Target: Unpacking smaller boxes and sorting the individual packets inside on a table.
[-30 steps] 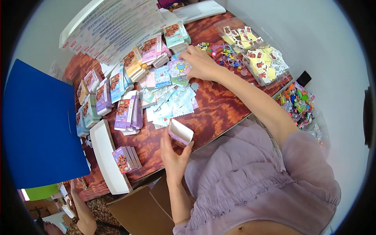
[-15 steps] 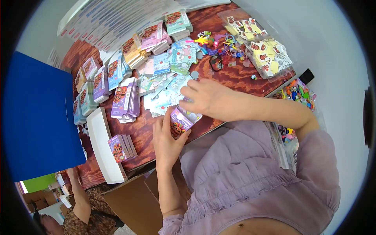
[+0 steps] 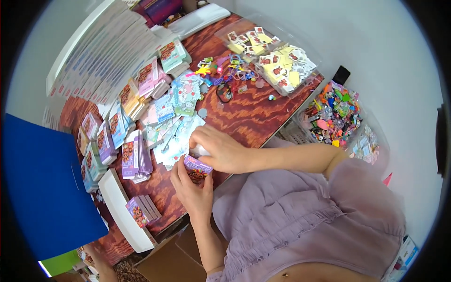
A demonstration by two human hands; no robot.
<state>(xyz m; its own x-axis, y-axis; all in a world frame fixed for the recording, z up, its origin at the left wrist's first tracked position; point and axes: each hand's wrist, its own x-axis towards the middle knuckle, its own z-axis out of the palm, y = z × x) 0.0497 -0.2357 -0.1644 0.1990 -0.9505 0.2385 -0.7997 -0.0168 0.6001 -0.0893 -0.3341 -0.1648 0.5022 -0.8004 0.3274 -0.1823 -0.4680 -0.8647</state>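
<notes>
My left hand (image 3: 193, 199) grips a small purple box (image 3: 196, 170) near the table's front edge, its thumb on one side and fingers on the other. Curled over the far end of that box is my right hand (image 3: 218, 150). A whitish piece (image 3: 201, 150) shows under its fingers; its kind is mostly hidden by the hand. Just beyond both hands lies a loose pile of pale blue and green sachets (image 3: 181, 131). To the left stands a bundle of purple flat cartons (image 3: 136, 157).
A white tray (image 3: 123, 209) holds finished-looking purple boxes (image 3: 143, 210) alongside. Coloured carton stacks (image 3: 152, 77) line the back left. Small trinkets (image 3: 230, 70) and a clear tray of cards (image 3: 286, 66) lie far right. A toy-filled bag (image 3: 331, 115) sits beside the table; a co-worker's arm (image 3: 99, 263) shows lower left.
My right hand has come in closer over the box end, and the shiny packet seen beside the box is now hidden. The whole view has shifted, showing more of the toy bag.
</notes>
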